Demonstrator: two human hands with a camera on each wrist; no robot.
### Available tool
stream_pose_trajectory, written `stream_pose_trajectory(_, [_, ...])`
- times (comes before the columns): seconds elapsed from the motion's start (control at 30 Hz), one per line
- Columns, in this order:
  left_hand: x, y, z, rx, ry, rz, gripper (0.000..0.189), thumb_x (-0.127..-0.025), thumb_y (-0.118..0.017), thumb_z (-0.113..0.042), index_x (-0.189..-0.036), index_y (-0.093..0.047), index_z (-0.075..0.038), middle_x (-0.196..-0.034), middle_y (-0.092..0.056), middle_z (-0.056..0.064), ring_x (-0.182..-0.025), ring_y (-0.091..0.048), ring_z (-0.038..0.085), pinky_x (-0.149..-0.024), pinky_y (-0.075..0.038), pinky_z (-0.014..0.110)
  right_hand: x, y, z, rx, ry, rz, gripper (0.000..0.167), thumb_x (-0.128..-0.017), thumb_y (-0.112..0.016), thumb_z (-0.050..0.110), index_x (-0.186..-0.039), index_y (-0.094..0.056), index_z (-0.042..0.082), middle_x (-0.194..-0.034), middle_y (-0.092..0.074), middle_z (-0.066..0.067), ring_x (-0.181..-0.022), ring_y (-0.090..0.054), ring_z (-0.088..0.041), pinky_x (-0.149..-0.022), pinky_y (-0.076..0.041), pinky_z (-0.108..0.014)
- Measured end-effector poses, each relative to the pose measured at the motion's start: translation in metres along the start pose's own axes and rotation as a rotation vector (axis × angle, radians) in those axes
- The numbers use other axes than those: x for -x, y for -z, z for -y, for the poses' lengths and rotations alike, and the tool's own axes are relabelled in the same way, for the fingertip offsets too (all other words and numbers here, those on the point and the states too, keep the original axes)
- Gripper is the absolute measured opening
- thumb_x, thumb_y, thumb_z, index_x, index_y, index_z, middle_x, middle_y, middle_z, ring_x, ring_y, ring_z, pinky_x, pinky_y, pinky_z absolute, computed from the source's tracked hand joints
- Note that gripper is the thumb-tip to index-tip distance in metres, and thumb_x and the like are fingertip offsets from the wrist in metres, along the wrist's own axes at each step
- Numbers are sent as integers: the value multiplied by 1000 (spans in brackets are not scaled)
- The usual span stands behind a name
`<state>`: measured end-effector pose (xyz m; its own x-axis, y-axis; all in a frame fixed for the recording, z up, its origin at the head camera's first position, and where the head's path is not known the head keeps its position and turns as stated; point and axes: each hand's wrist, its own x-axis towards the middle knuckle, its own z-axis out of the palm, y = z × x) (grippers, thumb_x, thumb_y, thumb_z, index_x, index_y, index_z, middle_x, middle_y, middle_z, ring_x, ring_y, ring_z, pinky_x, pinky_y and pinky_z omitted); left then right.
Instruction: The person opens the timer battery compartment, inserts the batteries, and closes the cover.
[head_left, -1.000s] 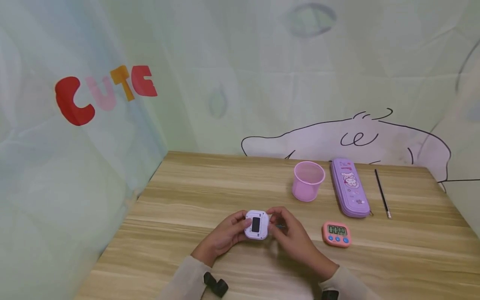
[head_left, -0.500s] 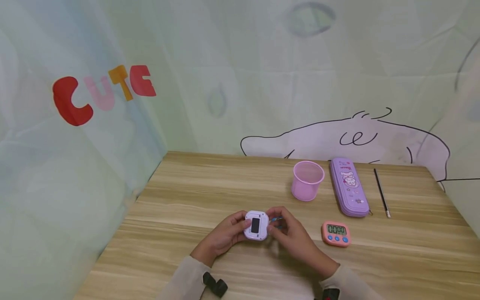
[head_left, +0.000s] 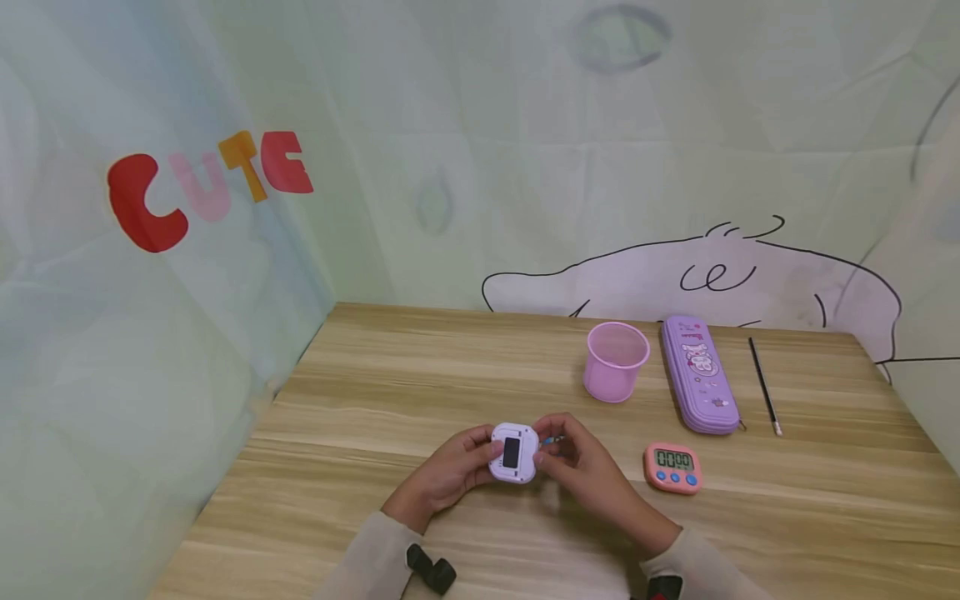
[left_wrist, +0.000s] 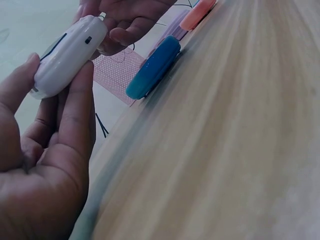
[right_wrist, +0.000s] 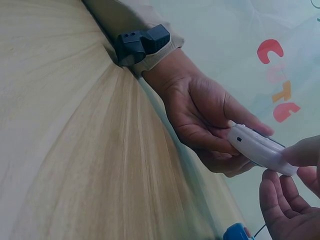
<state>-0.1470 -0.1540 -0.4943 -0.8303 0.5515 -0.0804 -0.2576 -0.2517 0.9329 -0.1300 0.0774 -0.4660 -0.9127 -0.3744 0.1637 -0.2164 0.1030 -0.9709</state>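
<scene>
A small white timer (head_left: 515,452), its face with a dark rectangle turned toward the head view, is held up between both hands above the table. My left hand (head_left: 452,468) grips its left side, thumb on the near face and fingers behind. My right hand (head_left: 581,467) pinches the opposite edge between thumb and fingertips. In the left wrist view, a small dark slot shows on the white timer's edge (left_wrist: 75,55). A blue rounded thing (left_wrist: 154,69) lies on the table beyond; in the head view it is mostly hidden behind the right hand.
On the wooden table (head_left: 360,367), a pink cup (head_left: 615,363) stands behind the hands. To its right lie a purple pencil case (head_left: 699,375) and a black pencil (head_left: 764,386). A coral timer (head_left: 672,468) reading 00 00 lies right of my right hand.
Both hands keep their hold on the white timer, which has shifted only very slightly. The right fingers have moved a little, showing more blue behind them. The other things stay put.
</scene>
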Motion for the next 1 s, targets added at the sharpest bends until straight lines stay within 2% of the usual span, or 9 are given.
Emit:
stream_pose_trajectory(0.2, [0, 0, 1, -11, -1, -1, 20, -100, -56, -16, -115, -57, -3, -111, -62, 5, -98, -64, 16, -88, -56, 31, -1, 0, -2, -3, 16, -4, 34, -90, -69, 8, -120, -54, 5, -112, -58, -14, -95, -62, -24, -84, -54, -29])
stream_pose_trajectory(0.37, [1, 0, 0, -22, 2, -33, 19, -100, -55, -15, -116, -57, -3, -111, -60, 6, -97, -64, 16, -86, -56, 30, -1, -3, -3, -1, 15, -5, 36, -90, -70, 9, -122, -54, 6, -114, -59, -14, -95, -62, -24, -85, -55, -29])
stream_pose_trajectory(0.6, [1, -1, -2, -30, -11, -62, 42, -101, -55, -18, -132, -46, 9, -115, -61, 8, -99, -64, 17, -87, -56, 31, 0, -6, -2, -5, 54, 37, 60, -82, -77, 3, -133, -46, 6, -117, -53, -17, -93, -62, -23, -80, -58, -32])
stream_pose_trajectory(0.77, [-1, -1, -3, -12, -24, -43, 52, -101, -54, -18, -143, -38, 7, -124, -58, 10, -104, -63, 18, -89, -55, 31, 2, -8, -2, 33, 112, 69, 70, -82, -77, 1, -141, -41, 7, -120, -50, -16, -93, -63, -23, -83, -58, -33])
stream_pose_trajectory(1.0, [-1, 0, -3, -11, -51, 18, 52, -103, -50, -17, -149, -33, 0, -135, -50, 14, -113, -59, 20, -92, -54, 33, 4, -9, -3, 135, 160, 42, 69, -80, -80, 7, -140, -45, 11, -120, -50, -12, -93, -61, -21, -84, -56, -34])
